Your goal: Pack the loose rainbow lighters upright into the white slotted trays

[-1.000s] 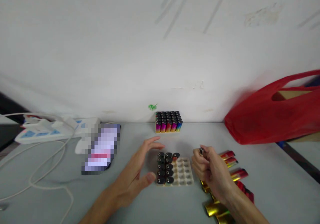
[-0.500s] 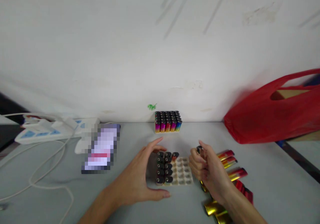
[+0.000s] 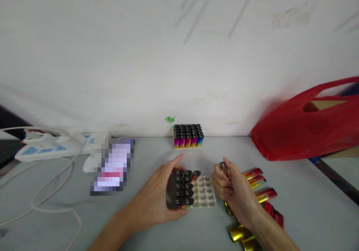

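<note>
My left hand (image 3: 153, 197) curves around the left side of a cream plastic tray (image 3: 206, 205), thumb against its front edge and fingers at the back, gripping it. Two columns of black-topped lighters (image 3: 188, 193) fill the tray's left side, and another lighter (image 3: 196, 174) starts the third column. The other slots show as bare holes. Right of the tray, my right hand (image 3: 234, 189) is closed around a lighter (image 3: 222, 165); only its top shows above my fist. Shiny red and gold lighters (image 3: 266, 195) lie loose beside and partly beneath my right hand.
A second tray packed with colourful lighters (image 3: 188, 139) stands at the wall. Left are a blurred-out phone (image 3: 113, 167), a white power strip (image 3: 61, 148) and a loose white cable (image 3: 36, 195). A red bag (image 3: 305, 131) sits at the right.
My left thumb and fingers have drawn in against the tray. The lighter top in my right fist has turned slightly; that hand stays in nearly the same place.
</note>
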`<state>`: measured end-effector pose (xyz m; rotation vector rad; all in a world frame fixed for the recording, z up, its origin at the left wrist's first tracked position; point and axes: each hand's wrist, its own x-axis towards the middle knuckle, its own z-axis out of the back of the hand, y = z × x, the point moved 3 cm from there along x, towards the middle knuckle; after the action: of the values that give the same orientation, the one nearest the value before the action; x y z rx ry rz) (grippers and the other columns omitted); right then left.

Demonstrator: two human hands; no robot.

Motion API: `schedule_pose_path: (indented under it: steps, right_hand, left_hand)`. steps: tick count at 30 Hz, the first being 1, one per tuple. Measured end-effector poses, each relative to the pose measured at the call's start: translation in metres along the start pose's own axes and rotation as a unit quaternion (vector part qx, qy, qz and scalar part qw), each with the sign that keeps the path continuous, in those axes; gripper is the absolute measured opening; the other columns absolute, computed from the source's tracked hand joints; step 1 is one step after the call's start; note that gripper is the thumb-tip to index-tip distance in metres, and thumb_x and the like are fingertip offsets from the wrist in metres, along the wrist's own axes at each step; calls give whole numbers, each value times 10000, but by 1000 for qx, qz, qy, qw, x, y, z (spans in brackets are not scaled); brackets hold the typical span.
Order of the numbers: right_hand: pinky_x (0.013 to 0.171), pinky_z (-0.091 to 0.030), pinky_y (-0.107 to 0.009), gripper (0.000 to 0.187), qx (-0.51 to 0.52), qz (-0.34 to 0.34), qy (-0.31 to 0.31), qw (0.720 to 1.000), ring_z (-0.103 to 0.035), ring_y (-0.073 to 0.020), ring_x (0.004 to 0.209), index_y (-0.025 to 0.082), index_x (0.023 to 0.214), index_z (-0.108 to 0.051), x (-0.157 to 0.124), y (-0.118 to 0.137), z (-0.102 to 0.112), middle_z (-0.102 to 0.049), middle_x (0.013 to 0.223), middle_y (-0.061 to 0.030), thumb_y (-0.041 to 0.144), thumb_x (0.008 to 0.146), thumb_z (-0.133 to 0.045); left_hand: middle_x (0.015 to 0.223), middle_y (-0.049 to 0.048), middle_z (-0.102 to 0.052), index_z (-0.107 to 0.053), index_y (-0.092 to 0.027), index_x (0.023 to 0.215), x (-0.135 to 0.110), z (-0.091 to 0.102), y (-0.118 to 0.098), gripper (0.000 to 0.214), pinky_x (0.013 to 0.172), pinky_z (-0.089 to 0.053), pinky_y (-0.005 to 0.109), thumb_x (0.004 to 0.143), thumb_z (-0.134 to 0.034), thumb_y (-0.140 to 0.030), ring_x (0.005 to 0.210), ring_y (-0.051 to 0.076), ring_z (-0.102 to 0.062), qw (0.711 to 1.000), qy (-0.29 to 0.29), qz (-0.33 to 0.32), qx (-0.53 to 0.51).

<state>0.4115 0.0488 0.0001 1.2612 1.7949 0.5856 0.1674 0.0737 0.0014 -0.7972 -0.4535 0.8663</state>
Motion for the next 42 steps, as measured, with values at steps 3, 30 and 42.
schedule_pose_path:
  steps: [3, 30, 42]
  right_hand:
    - [458, -130, -222, 573, -29, 14, -15, 999, -106, -99, 536, 229, 784, -549, 0, -2, -2, -241, 607, 118, 755, 913, -740]
    - [882, -565, -373, 125, -531, 396, 89, 744, -716, -238, 965, 279, 1200, -743, -24, 15, -26, -761, 1046, -48, 236, 1087, -711]
    - [860, -514, -367, 140, -541, 395, -19, 742, -662, -230, 963, 257, 1168, -710, -25, 17, -20, -703, 1018, -51, 249, 1142, -572]
  left_hand:
    - [1550, 96, -588, -151, -389, 1730, 0, -1, 1, 1278, 1256, -485, 542, 751, -959, -243, 1414, 349, -617, 1000, 2, 5, 11]
    - [1548, 96, -563, -159, -386, 1742, 0, 1, 0, 1263, 1252, -496, 511, 744, -912, -206, 1394, 344, -615, 1000, 6, -5, 10]
    - [1534, 82, -588, -178, -387, 1740, 0, 3, -6, 1241, 1247, -494, 490, 746, -899, -202, 1377, 333, -633, 1000, 5, -10, 16]
